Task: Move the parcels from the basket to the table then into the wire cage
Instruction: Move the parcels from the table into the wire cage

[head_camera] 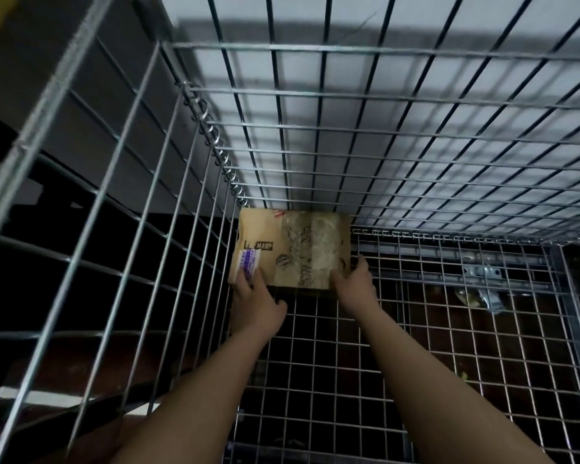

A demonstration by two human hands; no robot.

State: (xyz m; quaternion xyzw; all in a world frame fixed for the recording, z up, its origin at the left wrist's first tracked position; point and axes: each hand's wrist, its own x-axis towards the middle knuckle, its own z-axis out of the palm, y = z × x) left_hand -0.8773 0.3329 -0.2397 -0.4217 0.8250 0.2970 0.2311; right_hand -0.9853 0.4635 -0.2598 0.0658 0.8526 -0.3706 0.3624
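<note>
Head view: I see brown parcel [290,249] in far left corner of wire cage [416,329], on mesh floor. Left hand [257,301] and right hand [354,283] grip its near edge.

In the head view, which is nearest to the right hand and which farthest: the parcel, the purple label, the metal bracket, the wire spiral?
1. parcel: touching the right hand
2. purple label: on the parcel's left edge
3. metal bracket: on the cage floor, right
4. wire spiral: up the far left corner
</note>
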